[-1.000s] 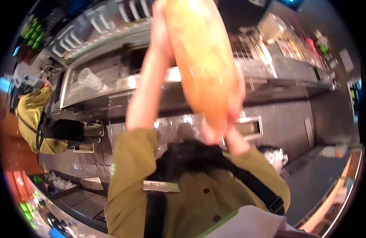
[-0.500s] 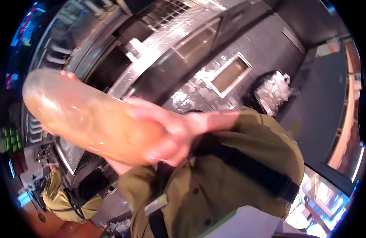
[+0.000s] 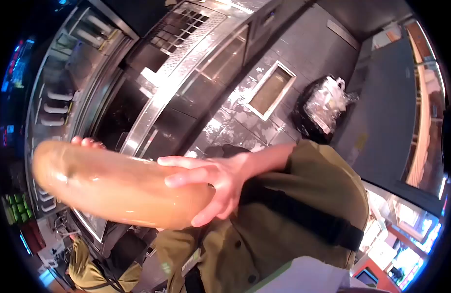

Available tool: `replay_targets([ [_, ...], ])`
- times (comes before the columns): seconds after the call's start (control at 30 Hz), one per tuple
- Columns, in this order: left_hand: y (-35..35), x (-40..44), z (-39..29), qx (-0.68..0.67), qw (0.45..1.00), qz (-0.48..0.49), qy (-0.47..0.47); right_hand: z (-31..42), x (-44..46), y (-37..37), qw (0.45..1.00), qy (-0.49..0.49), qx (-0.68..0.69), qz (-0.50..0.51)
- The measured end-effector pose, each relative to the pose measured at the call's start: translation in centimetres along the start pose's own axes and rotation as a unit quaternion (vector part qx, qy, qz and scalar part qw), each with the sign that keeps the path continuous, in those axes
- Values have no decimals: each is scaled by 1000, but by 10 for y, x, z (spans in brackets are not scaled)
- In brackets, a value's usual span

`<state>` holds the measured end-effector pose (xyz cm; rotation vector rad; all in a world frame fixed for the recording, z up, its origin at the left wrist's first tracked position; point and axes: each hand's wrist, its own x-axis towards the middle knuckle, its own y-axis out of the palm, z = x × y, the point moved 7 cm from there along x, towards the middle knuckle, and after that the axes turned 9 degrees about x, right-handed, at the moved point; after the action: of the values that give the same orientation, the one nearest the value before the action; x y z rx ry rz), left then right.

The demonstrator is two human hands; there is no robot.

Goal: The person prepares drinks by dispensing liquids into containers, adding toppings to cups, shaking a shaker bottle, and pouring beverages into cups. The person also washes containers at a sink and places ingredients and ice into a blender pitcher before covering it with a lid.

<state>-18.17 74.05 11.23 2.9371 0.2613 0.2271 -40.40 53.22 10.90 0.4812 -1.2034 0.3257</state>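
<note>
The container, smooth, rounded and filled with something amber, was in mid-air in front of the person's body, tilted well over on its side, with one end toward the left edge of the view and the other by the shirt. The right hand was clamped on that nearer end, its fingers spread along the upper side and its thumb below. Of the left hand only some fingertips showed, curled over the container's far side close to the other end; the rest of that hand was hidden behind it, yet the fingers were closed on it. Beyond the container ran a metal counter with a grate set in its top, and white handles stood in a row to the left. A framed drain lay in the wet, tiled floor, near a black bag with crumpled clear plastic in its mouth. A dark worktop stood to the right. At lower left, well apart, was a co-worker in an olive shirt with dark straps.
</note>
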Motion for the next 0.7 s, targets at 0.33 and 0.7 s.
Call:
replay_targets([
  [0.33, 8, 2, 41, -8, 998, 32, -56, -12, 29, -38, 1000, 1, -30, -1],
  [0.7, 7, -39, 28, -125, 989, 37, -76, -53, -1, -29, 978, 169, -32, -117],
])
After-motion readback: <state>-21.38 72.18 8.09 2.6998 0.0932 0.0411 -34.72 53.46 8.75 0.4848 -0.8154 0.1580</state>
